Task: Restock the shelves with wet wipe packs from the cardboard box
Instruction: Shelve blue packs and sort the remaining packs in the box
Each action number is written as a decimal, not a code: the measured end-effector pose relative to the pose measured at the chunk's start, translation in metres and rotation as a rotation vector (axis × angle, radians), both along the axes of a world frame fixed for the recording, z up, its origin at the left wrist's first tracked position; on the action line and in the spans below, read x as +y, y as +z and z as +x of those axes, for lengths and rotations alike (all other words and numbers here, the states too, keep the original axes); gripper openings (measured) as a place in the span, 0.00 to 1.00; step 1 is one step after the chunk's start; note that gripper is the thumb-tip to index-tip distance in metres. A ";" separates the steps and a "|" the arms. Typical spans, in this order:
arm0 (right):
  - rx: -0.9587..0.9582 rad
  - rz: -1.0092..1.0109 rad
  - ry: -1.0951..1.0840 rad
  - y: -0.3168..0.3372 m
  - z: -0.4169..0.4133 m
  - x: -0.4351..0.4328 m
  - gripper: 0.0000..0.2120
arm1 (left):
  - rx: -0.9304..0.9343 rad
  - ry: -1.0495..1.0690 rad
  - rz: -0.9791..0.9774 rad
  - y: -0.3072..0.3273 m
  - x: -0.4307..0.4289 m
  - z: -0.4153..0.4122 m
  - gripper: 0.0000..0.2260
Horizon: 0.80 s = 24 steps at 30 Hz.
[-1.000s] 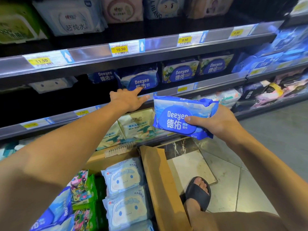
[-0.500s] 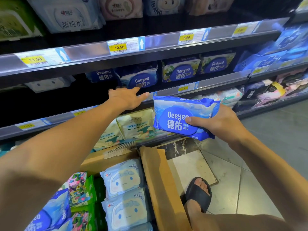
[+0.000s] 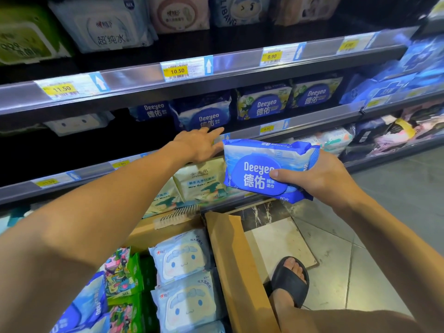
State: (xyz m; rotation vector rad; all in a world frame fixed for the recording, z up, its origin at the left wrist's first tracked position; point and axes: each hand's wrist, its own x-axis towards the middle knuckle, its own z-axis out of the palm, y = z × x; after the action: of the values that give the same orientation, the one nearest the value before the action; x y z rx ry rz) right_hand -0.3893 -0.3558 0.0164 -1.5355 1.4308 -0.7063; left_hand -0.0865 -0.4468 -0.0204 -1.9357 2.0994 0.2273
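Wipes in a blue Deeyeo pack (image 3: 266, 170) sit gripped in the right hand (image 3: 319, 176), thumb on front, not shelved yet. The left hand (image 3: 199, 145), fingers spread flat, reaches to the middle shelf (image 3: 312, 120) by matching packs (image 3: 206, 114). The cardboard box (image 3: 230, 260) below holds many more, so lots remains.

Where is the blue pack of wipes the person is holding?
The blue pack is in the right hand, held in front of the lower shelf edge, just right of the left hand and above the cardboard box.
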 end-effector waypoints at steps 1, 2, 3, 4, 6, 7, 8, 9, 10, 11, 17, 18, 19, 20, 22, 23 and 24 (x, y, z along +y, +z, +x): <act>-0.002 0.001 -0.005 0.000 -0.001 0.000 0.19 | 0.001 0.010 0.013 0.001 -0.001 -0.001 0.34; -0.006 0.001 -0.007 0.001 -0.001 -0.001 0.19 | 0.002 0.021 0.026 0.002 -0.003 -0.002 0.34; -0.008 0.000 -0.007 0.001 -0.002 -0.001 0.19 | 0.003 0.031 0.038 0.003 -0.004 -0.003 0.34; -0.010 -0.001 -0.006 0.000 -0.003 -0.002 0.19 | 0.005 0.039 0.047 0.004 -0.006 -0.003 0.34; -0.018 0.002 -0.004 0.000 -0.003 -0.002 0.19 | 0.018 0.056 0.060 0.005 -0.009 -0.003 0.35; -0.020 0.002 -0.003 0.000 -0.004 -0.002 0.18 | 0.033 0.065 0.065 0.005 -0.011 -0.004 0.35; -0.019 0.002 -0.003 0.000 -0.004 -0.003 0.18 | 0.053 0.076 0.072 0.006 -0.013 -0.005 0.36; -0.016 0.003 -0.006 -0.001 -0.005 -0.003 0.18 | 0.073 0.089 0.079 0.006 -0.015 -0.006 0.36; -0.011 0.003 -0.008 -0.002 -0.005 -0.004 0.18 | 0.089 0.102 0.085 0.007 -0.017 -0.007 0.36; -0.005 0.002 -0.012 -0.003 -0.006 -0.005 0.19 | 0.098 0.111 0.087 0.007 -0.019 -0.007 0.36; 0.028 -0.015 -0.050 -0.009 -0.010 -0.010 0.22 | 0.134 0.122 0.095 0.007 -0.027 0.000 0.38; 0.032 -0.014 -0.050 -0.010 -0.010 -0.011 0.22 | 0.139 0.123 0.098 0.006 -0.028 0.001 0.39; 0.037 -0.015 -0.049 -0.010 -0.010 -0.012 0.22 | 0.143 0.120 0.098 0.006 -0.029 0.002 0.39; 0.040 -0.015 -0.049 -0.011 -0.010 -0.013 0.22 | 0.146 0.116 0.095 0.006 -0.029 0.003 0.39; 0.044 -0.008 -0.052 -0.012 -0.010 -0.014 0.23 | 0.148 0.105 0.089 0.005 -0.029 0.003 0.39; 0.046 -0.006 -0.052 -0.012 -0.010 -0.013 0.23 | 0.145 0.099 0.085 0.005 -0.028 0.004 0.39; 0.044 -0.006 -0.048 -0.011 -0.009 -0.013 0.22 | 0.138 0.094 0.079 0.004 -0.027 0.004 0.39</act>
State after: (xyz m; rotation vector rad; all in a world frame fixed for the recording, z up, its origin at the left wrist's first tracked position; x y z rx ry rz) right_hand -0.3985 -0.3691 0.0051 -1.5339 1.5043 -0.7102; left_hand -0.0824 -0.4735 -0.0163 -2.0270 2.0502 0.4695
